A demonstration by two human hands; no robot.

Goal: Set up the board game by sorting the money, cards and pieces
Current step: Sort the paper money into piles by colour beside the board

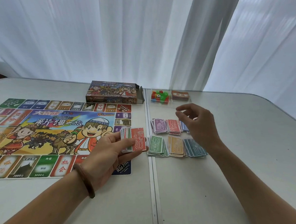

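Note:
My left hand (109, 150) grips a stack of play money (134, 140) with a red 10000 note on top, held over the right edge of the game board (45, 133). My right hand (199, 124) hovers with relaxed fingers, holding nothing, above sorted piles on the table. The piles lie in two rows: purple (158, 126), red (174, 126) and a partly hidden blue pile (184, 126) behind; green 500 (156, 146), orange (176, 145) and teal (195, 148) in front. A clear tray (169, 104) holds coloured plastic pieces (160, 95) and a card deck (180, 94).
The opened game box (113, 93) lies behind the board. The white folding table (243, 157) has a seam running front to back beside the piles. White curtains (138, 33) hang behind the table.

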